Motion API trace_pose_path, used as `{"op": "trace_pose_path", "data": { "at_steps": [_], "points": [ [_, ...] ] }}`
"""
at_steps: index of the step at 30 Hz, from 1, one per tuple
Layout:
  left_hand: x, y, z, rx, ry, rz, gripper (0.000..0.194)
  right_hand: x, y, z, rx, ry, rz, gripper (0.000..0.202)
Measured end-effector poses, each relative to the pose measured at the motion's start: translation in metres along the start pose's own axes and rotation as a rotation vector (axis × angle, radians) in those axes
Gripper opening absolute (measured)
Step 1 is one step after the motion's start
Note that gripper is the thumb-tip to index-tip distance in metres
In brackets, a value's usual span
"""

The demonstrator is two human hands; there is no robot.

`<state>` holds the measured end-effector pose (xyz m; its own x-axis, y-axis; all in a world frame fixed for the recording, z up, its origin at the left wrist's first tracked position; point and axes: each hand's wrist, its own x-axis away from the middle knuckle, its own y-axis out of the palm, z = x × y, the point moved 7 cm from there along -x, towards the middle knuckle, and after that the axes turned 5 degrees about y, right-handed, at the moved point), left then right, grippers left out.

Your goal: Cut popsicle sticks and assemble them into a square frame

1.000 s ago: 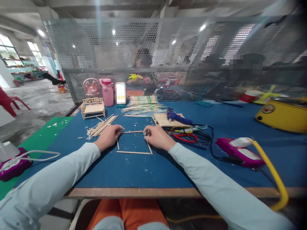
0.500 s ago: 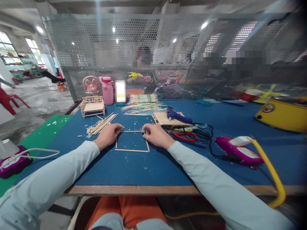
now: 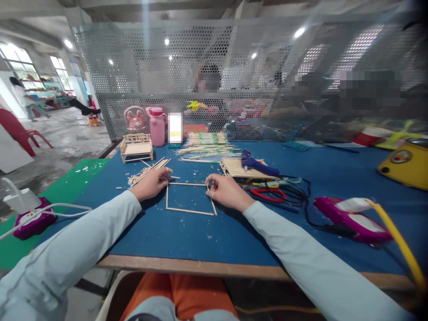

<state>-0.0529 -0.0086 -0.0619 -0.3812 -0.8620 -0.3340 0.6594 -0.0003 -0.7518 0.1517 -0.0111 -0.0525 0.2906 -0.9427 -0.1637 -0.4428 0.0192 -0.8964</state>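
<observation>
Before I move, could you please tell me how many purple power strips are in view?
2: one power strip outside the left sleeve, the other power strip outside the right sleeve; others could be hidden.

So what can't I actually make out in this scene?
All in the head view:
- Far end of the frame's right stick: hidden by the right hand.
- Part of the stick pile: behind the left hand.
- Yellow container: cut off by the right edge.
- Phone screen: blurred out.

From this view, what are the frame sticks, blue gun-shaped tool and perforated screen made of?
Frame sticks: probably wood or bamboo, unvarnished by their pale, matte look. Blue gun-shaped tool: likely plastic, smooth, evenly coloured. Perforated screen: seemingly metal, faint grey sheen, regular holes; unsure.
</observation>
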Motion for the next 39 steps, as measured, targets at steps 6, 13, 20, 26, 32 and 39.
{"op": "trace_pose_path", "data": {
  "at_steps": [6, 13, 20, 26, 32, 39],
  "points": [
    [0.001, 0.003, 0.003, -0.012, 0.001, 0.005, 0.034, 0.001, -0.003, 0.0, 0.006, 0.038, 0.014, 0.013],
    [0.004, -0.012, 0.011, -0.168, 0.072, -0.089, 0.029, 0.003, 0.003, 0.017, -0.174, 0.208, -0.113, 0.02],
    [0.012, -0.013, 0.015, -0.257, -0.117, -0.153, 0.037, 0.002, -0.002, 0.001, 0.217, 0.13, -0.072, 0.018],
    [0.014, -0.003, 0.019, -0.331, -0.206, -0.17, 0.04, 0.0, -0.002, 0.009, 0.258, 0.165, -0.146, 0.017],
    [0.013, -0.007, 0.014, -0.336, -0.246, -0.224, 0.038, -0.003, -0.031, 0.014, 0.105, 0.165, 0.017, 0.019],
    [0.021, 0.009, 0.032, -0.542, -0.079, -0.182, 0.022, -0.005, -0.035, -0.042, -0.543, -0.023, 0.142, 0.016]
  ]
}}
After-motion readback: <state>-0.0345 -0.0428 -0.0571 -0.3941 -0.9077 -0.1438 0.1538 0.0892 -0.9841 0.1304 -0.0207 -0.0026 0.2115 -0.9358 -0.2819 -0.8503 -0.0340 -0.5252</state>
